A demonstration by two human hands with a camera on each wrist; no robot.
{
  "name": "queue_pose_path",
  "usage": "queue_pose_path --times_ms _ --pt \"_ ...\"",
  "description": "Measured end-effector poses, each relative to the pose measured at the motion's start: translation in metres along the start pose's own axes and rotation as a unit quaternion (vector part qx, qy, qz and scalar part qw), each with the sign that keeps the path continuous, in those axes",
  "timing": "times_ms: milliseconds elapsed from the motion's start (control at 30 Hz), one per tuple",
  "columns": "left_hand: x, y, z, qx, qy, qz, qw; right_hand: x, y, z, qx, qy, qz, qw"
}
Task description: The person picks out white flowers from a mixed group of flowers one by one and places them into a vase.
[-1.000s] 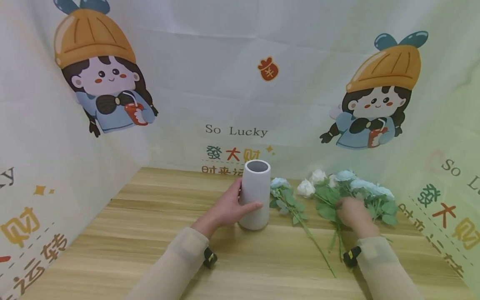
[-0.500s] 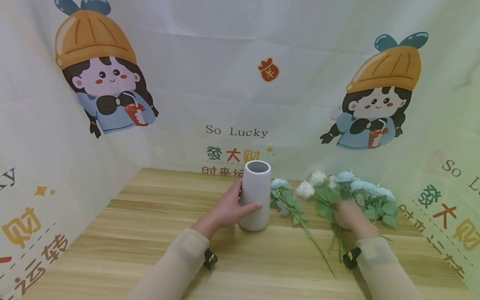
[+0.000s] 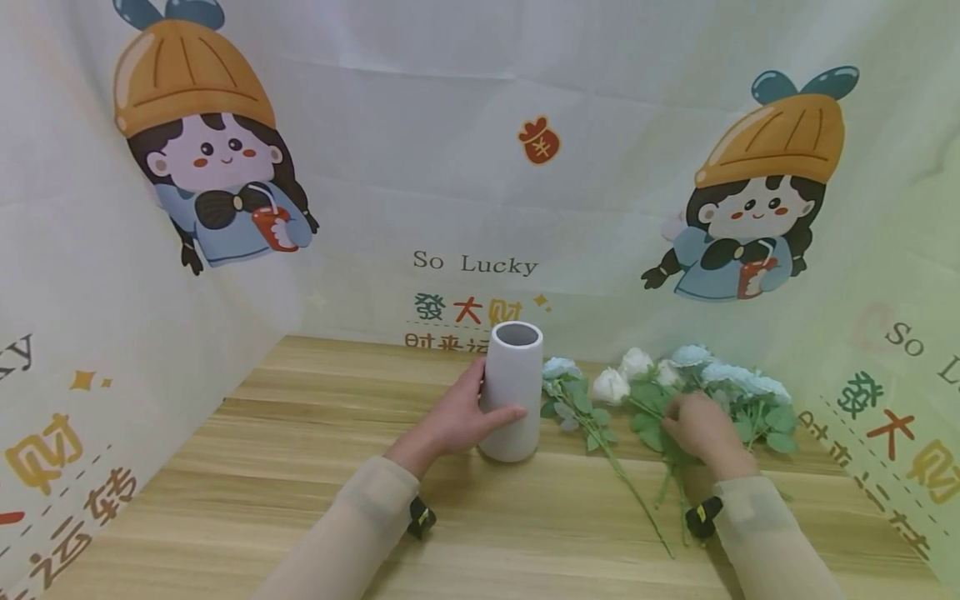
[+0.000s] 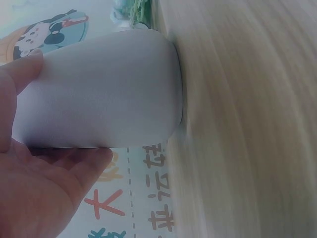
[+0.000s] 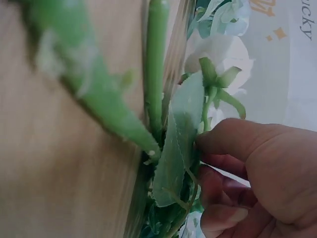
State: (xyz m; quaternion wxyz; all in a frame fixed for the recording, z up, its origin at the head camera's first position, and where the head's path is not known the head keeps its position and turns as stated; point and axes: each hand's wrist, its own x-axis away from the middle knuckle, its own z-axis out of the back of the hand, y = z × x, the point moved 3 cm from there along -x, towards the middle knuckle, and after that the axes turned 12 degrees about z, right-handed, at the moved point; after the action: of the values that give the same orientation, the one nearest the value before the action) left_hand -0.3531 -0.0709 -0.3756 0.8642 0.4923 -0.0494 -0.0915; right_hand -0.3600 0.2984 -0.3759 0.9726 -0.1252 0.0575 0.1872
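A tall white vase (image 3: 512, 400) stands upright on the table. My left hand (image 3: 457, 412) grips it from the left side, thumb across its front; in the left wrist view the thumb and fingers (image 4: 94, 166) lie on either side of the vase. On the right, my right hand (image 3: 705, 429) is among artificial flowers. Its thumb and curled fingers pinch a white rose (image 5: 223, 54) at its stem and leaf (image 5: 181, 134), as the right wrist view shows. Light blue flowers (image 3: 738, 379) lie just beyond that hand, and white blooms (image 3: 611, 386) to its left.
A separate blue flower (image 3: 561, 367) with a long green stem lies between the vase and the white roses. Printed cloth (image 3: 360, 208) hangs behind the wooden table (image 3: 300, 467) and along both sides. Green stems overlap near the right wrist.
My right hand has shifted slightly left among the flowers, and the white blooms and leaves have stirred a little. The left hand and vase hold their place.
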Motion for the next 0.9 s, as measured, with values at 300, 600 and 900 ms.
queue_pose_path --times_ms 300,600,900 --pt "0.002 0.001 0.0 0.002 -0.002 0.008 1.0 -0.004 0.0 0.004 -0.013 0.014 -0.008 0.9998" --pt "0.002 0.001 0.0 0.001 -0.003 0.014 0.9999 -0.001 -0.009 0.019 -0.027 0.093 0.011 0.9953" --pt "0.001 0.0 0.0 0.009 -0.005 0.012 0.9999 0.0 -0.033 0.046 -0.064 0.164 -0.001 0.9844"
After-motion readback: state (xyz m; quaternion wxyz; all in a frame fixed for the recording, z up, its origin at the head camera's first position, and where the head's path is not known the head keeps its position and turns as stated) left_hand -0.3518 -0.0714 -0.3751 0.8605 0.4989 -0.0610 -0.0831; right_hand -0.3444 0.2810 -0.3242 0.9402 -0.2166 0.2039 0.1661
